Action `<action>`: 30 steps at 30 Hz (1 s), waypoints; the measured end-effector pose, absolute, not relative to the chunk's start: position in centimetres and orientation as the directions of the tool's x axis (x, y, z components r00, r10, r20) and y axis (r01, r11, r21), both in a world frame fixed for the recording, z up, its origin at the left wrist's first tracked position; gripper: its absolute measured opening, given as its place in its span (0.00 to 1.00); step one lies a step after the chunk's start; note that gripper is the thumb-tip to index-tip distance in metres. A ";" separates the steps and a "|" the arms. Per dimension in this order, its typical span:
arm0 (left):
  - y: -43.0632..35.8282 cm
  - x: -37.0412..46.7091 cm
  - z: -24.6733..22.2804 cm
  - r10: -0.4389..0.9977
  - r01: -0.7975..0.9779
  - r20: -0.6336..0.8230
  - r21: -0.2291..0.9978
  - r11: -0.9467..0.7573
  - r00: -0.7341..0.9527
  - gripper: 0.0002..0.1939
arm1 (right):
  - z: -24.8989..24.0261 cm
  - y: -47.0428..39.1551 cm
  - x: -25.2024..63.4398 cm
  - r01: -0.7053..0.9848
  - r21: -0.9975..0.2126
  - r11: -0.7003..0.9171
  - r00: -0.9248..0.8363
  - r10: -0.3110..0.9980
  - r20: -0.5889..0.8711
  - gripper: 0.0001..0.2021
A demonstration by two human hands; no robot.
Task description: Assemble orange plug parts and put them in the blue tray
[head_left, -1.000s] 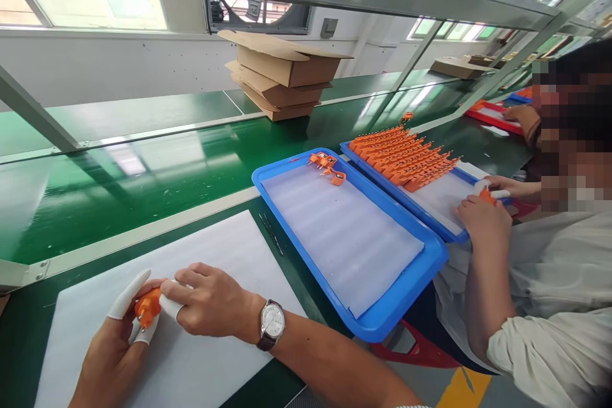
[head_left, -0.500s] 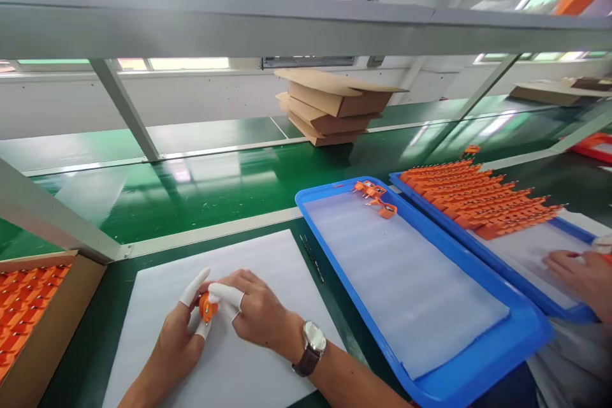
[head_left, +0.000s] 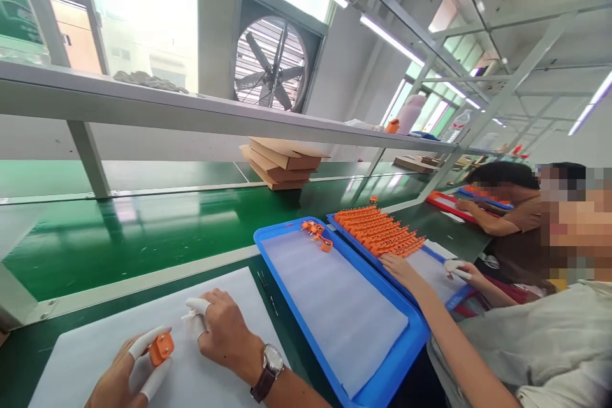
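Note:
Between the white-cotted thumb and finger of my left hand (head_left: pixel 127 373) is a small orange plug (head_left: pixel 161 349), its face with small metal pins turned up. To its right, apart from it, my right hand (head_left: pixel 224 331) hangs over the white sheet (head_left: pixel 90 354) with its fingers curled and its white-cotted thumb and forefinger drawn together. Whether a small thing sits in that pinch I cannot make out. A watch (head_left: pixel 271 366) is on my right wrist.
To the right, a blue tray (head_left: pixel 329 306) lined with white paper has several orange plugs (head_left: pixel 315 231) at its far end. Beyond, rows of orange plugs (head_left: pixel 377 229) fill another tray, where a co-worker's hand (head_left: pixel 399 268) rests. Thin tools (head_left: pixel 268 293) lie beside my sheet. Cardboard boxes (head_left: pixel 284 166) are stacked behind.
My right hand has come away from the orange plug, which stays in my left hand and is now turned differently. The view has swung up and right, showing co-workers.

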State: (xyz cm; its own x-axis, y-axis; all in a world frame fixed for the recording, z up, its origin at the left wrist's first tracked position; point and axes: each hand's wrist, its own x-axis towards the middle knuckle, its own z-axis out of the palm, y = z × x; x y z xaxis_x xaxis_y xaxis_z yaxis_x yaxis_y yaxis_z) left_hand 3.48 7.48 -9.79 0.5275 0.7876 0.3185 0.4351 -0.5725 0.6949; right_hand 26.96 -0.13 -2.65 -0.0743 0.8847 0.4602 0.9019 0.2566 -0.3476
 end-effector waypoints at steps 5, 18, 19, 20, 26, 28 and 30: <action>5.3 4.9 -6.1 0.735 0.356 0.383 0.689 -0.631 0.559 0.25 | -1.0 -0.3 26.9 0.846 -0.468 0.254 -0.011 0.887 0.462 0.25; 4.4 5.2 -3.6 0.795 0.292 0.336 0.800 -0.524 0.506 0.23 | 0.7 -1.5 25.0 0.657 -0.619 0.430 -0.179 0.887 0.426 0.28; 4.4 5.1 -3.5 0.800 0.291 0.346 0.800 -0.525 0.491 0.22 | 0.7 -1.5 25.1 0.695 -0.584 0.421 -0.195 0.891 0.411 0.27; 4.5 5.1 -3.5 0.804 0.292 0.355 0.799 -0.526 0.477 0.21 | 0.6 -1.4 25.3 0.726 -0.555 0.406 -0.197 0.896 0.398 0.26; 4.8 5.2 -3.7 0.825 0.297 0.368 0.805 -0.513 0.428 0.20 | 0.8 -0.6 26.6 0.693 -0.624 0.360 -0.096 0.905 0.415 0.23; 4.7 5.3 -3.6 0.832 0.299 0.358 0.812 -0.502 0.424 0.20 | 0.6 -0.2 26.8 0.660 -0.653 0.371 -0.100 0.905 0.414 0.23; 4.7 5.3 -3.6 0.844 0.307 0.339 0.821 -0.481 0.415 0.21 | 0.2 0.2 26.9 0.644 -0.671 0.368 -0.107 0.912 0.397 0.23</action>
State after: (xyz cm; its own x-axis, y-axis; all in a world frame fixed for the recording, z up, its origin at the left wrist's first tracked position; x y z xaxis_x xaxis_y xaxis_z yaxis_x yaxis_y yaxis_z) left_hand 5.32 4.65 -3.60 0.4154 0.8441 0.3390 0.3072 -0.4809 0.8212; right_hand 26.92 0.19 0.18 -0.1066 0.9116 0.3970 0.6439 0.3675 -0.6711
